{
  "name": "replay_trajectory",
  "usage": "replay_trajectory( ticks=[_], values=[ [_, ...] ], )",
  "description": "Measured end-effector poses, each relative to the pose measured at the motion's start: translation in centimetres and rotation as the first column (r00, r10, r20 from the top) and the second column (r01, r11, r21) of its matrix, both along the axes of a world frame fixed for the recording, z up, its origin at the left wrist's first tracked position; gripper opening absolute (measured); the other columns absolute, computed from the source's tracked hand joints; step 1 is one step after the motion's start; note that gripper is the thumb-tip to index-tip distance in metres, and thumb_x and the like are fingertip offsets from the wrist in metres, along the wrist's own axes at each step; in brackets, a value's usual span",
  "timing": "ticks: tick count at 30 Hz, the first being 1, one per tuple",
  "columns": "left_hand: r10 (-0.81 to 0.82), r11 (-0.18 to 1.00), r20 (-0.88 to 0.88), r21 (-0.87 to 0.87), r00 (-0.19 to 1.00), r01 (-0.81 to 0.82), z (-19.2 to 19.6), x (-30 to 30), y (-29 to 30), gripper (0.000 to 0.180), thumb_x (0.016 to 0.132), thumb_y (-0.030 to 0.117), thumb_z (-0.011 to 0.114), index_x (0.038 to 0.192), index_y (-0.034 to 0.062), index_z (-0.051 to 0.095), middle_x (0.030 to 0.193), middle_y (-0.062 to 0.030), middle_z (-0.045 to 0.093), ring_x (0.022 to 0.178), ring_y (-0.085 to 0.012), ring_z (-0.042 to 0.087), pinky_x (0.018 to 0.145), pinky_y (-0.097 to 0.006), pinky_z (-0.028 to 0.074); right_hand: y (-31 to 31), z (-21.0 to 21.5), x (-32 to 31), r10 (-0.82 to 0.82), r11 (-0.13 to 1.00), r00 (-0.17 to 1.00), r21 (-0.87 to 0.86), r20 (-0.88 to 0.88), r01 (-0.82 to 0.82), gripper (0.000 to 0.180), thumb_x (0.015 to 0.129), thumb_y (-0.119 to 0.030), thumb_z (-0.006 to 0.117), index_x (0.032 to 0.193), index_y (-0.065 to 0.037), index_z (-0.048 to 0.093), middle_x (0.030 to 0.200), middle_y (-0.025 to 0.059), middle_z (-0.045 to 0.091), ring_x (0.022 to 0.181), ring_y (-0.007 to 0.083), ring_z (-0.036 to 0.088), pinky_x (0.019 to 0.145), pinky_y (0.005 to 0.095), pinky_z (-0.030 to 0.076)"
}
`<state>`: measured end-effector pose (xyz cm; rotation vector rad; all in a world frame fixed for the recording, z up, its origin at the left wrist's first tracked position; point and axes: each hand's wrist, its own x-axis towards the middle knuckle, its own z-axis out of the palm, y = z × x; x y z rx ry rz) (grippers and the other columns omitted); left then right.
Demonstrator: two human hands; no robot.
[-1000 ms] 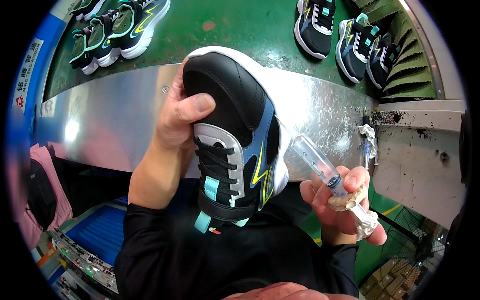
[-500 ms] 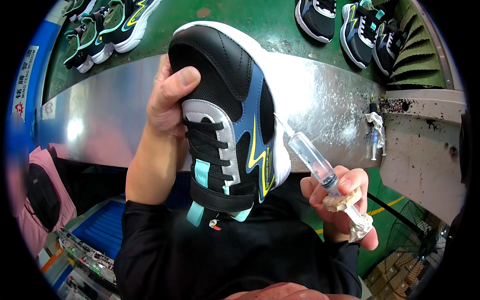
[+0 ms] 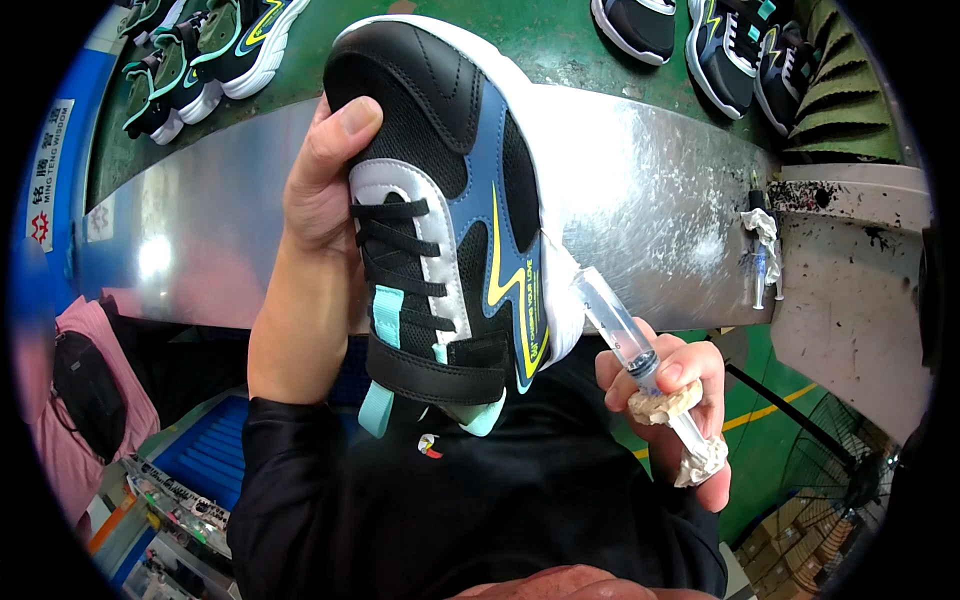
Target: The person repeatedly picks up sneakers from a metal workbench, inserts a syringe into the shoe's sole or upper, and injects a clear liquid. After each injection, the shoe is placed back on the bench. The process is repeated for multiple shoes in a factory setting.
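A black and blue sneaker (image 3: 420, 230) with a white sole, yellow zigzag and mint tabs is held up, toe away from me. My left hand (image 3: 325, 180) grips it near the toe, thumb on the upper's left side and the other fingers hidden behind. In my right hand (image 3: 668, 400) is a clear plastic syringe (image 3: 612, 318), its grip and plunger end wrapped in whitish material. The syringe's tip points up-left and meets the seam between the upper and the white sole. Clear liquid, if any, cannot be made out in the barrel.
Beyond the metal ledge (image 3: 210, 200), a green surface (image 3: 450, 30) carries several similar sneakers at far left and far right. Another wrapped syringe (image 3: 762, 255) rests at the ledge's right end, beside a stained pale machine frame (image 3: 850, 290). A black fan (image 3: 845, 460) stands lower right.
The sneaker and my left hand have shifted slightly left and away from me. My right hand has moved a little left and up with the syringe, its tip staying at the sole edge.
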<state>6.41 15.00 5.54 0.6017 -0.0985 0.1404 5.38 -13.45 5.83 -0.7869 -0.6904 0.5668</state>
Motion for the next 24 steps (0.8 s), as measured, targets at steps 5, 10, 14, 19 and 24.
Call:
replay_trajectory(
  ticks=[5, 10, 14, 19, 24],
  values=[
    [-0.113, 0.992, -0.025, -0.064, 0.993, 0.111, -0.8, 0.3, 1.0, 0.047, 0.081, 0.016, 0.059, 0.124, -0.0022, 0.049, 0.106, -0.0157, 0.064, 0.094, -0.0239, 0.064, 0.085, -0.035, 0.053, -0.7, 0.1, -0.3, 0.021, 0.995, 0.998, -0.097, -0.064, -0.027, 0.086, 0.058, -0.064, 0.076, 0.117, -0.008, 0.048, 0.084, 0.0156, 0.06, 0.083, 0.0231, 0.044, 0.057, 0.0297, 0.03],
    [-0.018, 0.998, -0.227, -0.07, 0.974, 0.002, -2.4, 0.7, 1.8, 0.038, 0.086, 0.017, 0.054, 0.117, -0.0049, 0.053, 0.11, -0.0168, 0.063, 0.097, -0.0255, 0.064, 0.085, -0.036, 0.053, -1.3, -0.6, -1.2, 0.003, 0.994, 0.997, -0.106, -0.077, -0.011, 0.087, 0.059, -0.069, 0.072, 0.116, -0.008, 0.05, 0.087, 0.0129, 0.061, 0.083, 0.0213, 0.044, 0.062, 0.0286, 0.033],
    [-0.121, 0.981, -0.166, -0.171, 0.979, 0.092, -2.1, 1.2, 1.2, 0.033, 0.087, 0.018, 0.054, 0.111, -0.0037, 0.057, 0.106, -0.0152, 0.064, 0.093, -0.0238, 0.065, 0.083, -0.034, 0.053, -1.5, -1.6, -2.4, -0.034, 0.999, 0.996, -0.021, -0.085, 0.033, 0.095, 0.061, -0.072, 0.068, 0.116, 0.003, 0.05, 0.094, 0.0134, 0.06, 0.082, 0.017, 0.046, 0.072, 0.0263, 0.036],
    [-0.13, 0.984, -0.189, -0.141, 0.973, 0.104, -2.2, 1.7, 1.5, 0.03, 0.087, 0.018, 0.054, 0.109, -0.0029, 0.058, 0.103, -0.0145, 0.065, 0.091, -0.023, 0.065, 0.082, -0.034, 0.054, -2.7, -1.9, -3.7, -0.055, 0.998, 0.989, -0.047, -0.138, 0.049, 0.094, 0.06, -0.074, 0.066, 0.115, 0.002, 0.053, 0.094, 0.0126, 0.061, 0.08, 0.0164, 0.045, 0.071, 0.0263, 0.035],
    [-0.136, 0.986, -0.206, -0.124, 0.969, 0.112, -2.1, 2.0, 1.6, 0.028, 0.087, 0.019, 0.054, 0.106, -0.002, 0.059, 0.1, -0.0138, 0.066, 0.089, -0.0222, 0.066, 0.08, -0.033, 0.054, -3.2, -2.3, -4.2, -0.057, 0.997, 0.991, -0.052, -0.124, 0.051, 0.094, 0.059, -0.075, 0.066, 0.114, 0.001, 0.054, 0.094, 0.0118, 0.061, 0.079, 0.0164, 0.044, 0.07, 0.0265, 0.035]
  ],
)
